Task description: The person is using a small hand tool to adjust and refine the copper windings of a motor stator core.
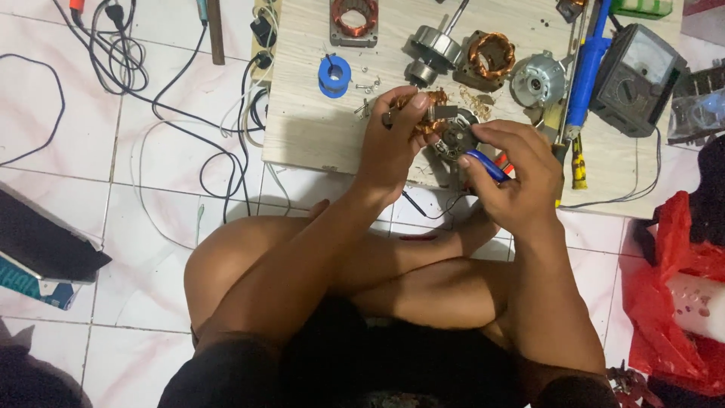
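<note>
— Holding, item one: a motor stator point(434, 121) with copper winding, kept up off the wooden board point(310, 113) by our left hand point(393, 143). Fingers of that hand curl around its left side, thumb pressed on top, so the face with the bearing turns toward us and toward the tool.

— Item two, then: our right hand point(513, 177), fingers closed around blue-handled pliers point(483, 162). We cannot tell whether the tips bite on a wire; the stator and our fingers hide them.

— Agreed. Both wrists hang just above our crossed legs point(302, 264), which seems to steady the work close to the board's near edge.

— Item three, spare parts laid along the far side of the board: a second copper-wound stator point(491, 54), a third in its square frame point(353, 19), a rotor with its shaft point(436, 41), a round grey end cover point(538, 79). They sit apart from one another, likely so each can be picked up singly.

— Item four: blue spool point(334, 75), flat on the board left of the screws point(366, 85), within reach of the left hand.

— Item five: blue soldering iron point(587, 72) and a dark meter point(634, 75), parked on the right, beside the tool hand.

— Item six, off the board: tangled cables point(181, 106) on the tiled floor point(136, 227), a red plastic bag point(672, 302) at our right.
</note>
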